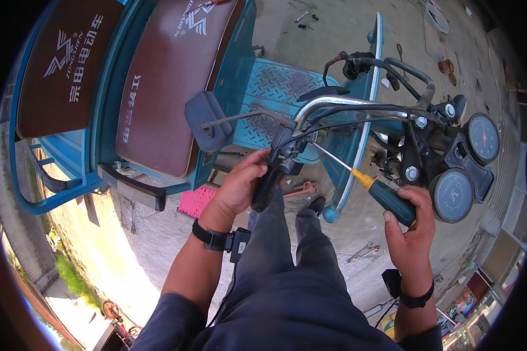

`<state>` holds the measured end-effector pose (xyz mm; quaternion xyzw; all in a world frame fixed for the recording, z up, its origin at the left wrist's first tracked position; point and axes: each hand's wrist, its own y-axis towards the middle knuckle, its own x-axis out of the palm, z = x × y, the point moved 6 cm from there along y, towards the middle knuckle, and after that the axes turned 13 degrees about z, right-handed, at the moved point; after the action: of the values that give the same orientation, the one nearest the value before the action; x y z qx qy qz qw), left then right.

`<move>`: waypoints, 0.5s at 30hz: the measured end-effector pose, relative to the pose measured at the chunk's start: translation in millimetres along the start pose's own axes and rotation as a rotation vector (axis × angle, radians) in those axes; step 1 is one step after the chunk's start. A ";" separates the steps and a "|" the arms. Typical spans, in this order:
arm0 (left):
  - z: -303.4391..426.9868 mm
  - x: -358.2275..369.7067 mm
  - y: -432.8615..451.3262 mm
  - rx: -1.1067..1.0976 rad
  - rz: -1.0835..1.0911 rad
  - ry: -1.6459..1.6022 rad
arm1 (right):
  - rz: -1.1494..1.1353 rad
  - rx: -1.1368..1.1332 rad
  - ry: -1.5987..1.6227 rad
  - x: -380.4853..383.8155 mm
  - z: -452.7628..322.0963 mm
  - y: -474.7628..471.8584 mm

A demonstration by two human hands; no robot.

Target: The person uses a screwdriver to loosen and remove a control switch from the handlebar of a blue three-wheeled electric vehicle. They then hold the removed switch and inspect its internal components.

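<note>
My right hand [410, 232] grips the dark green and yellow handle of a screwdriver [384, 195]. Its steel shaft slants up to the left, and the tip meets the black switch housing [287, 142] on the handlebar. Around the black rubber grip [265, 186], just below that housing, my left hand [246, 180] is closed. A grey rear-view mirror [208, 123] on a rusty stem rises from the same clamp. Black cables run along the chrome handlebar [333, 102] towards the middle of the bars. Whether the tip sits in a screw head is too small to tell.
Two round gauges [454, 195] stand right of the bars. The blue tricycle's brown seat [171, 87] and treadplate floor [272, 83] lie beyond. On the ground are a pipe wrench [302, 189], a spanner [301, 16] and other tools [363, 252]. A pink mat [197, 201] is near my feet.
</note>
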<state>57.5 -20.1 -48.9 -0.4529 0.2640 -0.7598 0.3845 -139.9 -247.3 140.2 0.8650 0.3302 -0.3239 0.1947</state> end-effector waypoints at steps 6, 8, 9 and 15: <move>-10.7 -5.6 5.5 0.000 0.008 -0.044 | -0.024 0.581 0.120 2.8 21.9 -5.3; -11.6 -8.7 5.7 -0.039 -0.002 -0.057 | -0.055 0.635 0.094 1.0 21.7 -0.3; -10.2 -9.0 6.3 -0.032 -0.024 -0.045 | -0.058 0.668 0.090 0.0 21.4 1.3; -11.3 -8.7 11.2 -0.041 -0.109 -0.056 | -0.164 0.411 -0.202 -4.3 4.2 18.4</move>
<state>53.9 -18.6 -66.6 -0.4954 0.2435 -0.7612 0.3405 -131.3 -264.5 142.5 0.8201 0.3052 -0.4836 0.0199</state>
